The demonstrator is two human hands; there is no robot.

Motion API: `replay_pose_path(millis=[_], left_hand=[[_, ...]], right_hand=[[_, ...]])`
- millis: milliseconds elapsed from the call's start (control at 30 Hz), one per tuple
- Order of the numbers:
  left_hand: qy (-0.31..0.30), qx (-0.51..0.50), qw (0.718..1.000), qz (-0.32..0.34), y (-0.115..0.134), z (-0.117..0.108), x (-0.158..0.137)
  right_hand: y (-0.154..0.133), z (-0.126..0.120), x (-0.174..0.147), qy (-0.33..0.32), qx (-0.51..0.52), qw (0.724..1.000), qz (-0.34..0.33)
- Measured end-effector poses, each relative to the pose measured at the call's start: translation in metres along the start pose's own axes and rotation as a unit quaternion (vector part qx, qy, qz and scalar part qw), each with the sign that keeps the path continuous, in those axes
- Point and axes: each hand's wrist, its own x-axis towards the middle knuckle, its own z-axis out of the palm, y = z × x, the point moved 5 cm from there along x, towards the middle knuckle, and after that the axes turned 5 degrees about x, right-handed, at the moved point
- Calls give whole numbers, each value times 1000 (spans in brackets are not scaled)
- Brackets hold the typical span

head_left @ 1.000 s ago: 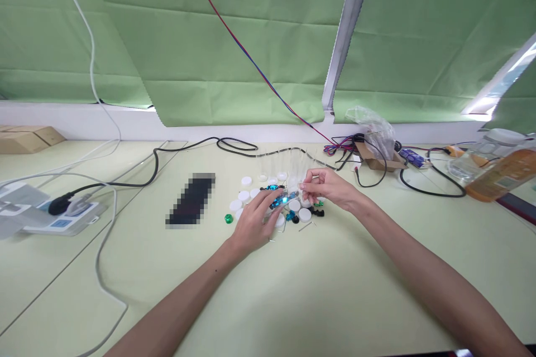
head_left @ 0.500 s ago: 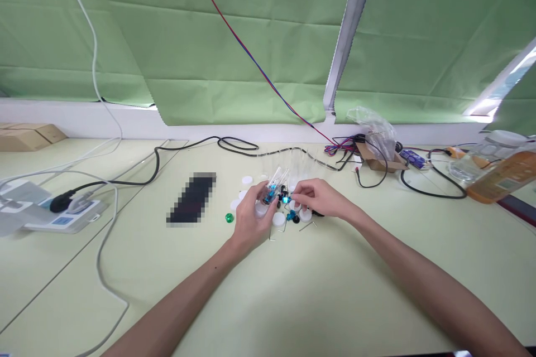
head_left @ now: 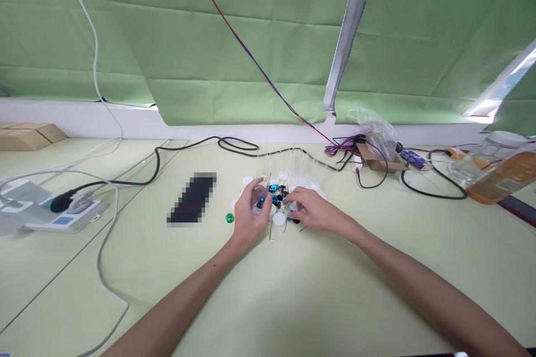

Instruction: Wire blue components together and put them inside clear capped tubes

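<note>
My left hand [head_left: 250, 217] is curled around a clear plastic tube [head_left: 263, 179], tilted, with blue pieces [head_left: 262, 201] showing inside or behind its wall. My right hand [head_left: 314, 209] hovers low over a pile of small shiny blue and black parts [head_left: 276, 199]. Its thumb and forefinger are apart, their tips touching or close to the parts. White round caps [head_left: 278, 220] lie around the pile, some partly behind my hands. An L-shaped hex key [head_left: 272, 236] lies in front. To the left sits a small green metallic part [head_left: 229, 217].
Several clear tubes [head_left: 302, 164] stand behind the pile. A pixelated dark rectangle [head_left: 192, 199] is at left. Farther left is a power strip [head_left: 69, 217] with cables. At right are a carton with a plastic bag [head_left: 379, 142], wires and an orange bottle [head_left: 502, 178].
My right hand has moved slightly down and left over the parts, its thumb and forefinger now wider apart. The tube in my left hand has tipped more upright and to the left.
</note>
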Motion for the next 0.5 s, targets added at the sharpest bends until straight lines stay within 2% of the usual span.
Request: replay_pose_path(millis=[300, 500], left_hand=[[1, -32, 999, -19, -1, 0, -1], [-14, -64, 996, -59, -5, 2, 0]], right_hand=[[-6, 10, -3, -14, -13, 1000, -2], [-9, 18, -5, -16, -26, 1000, 5]])
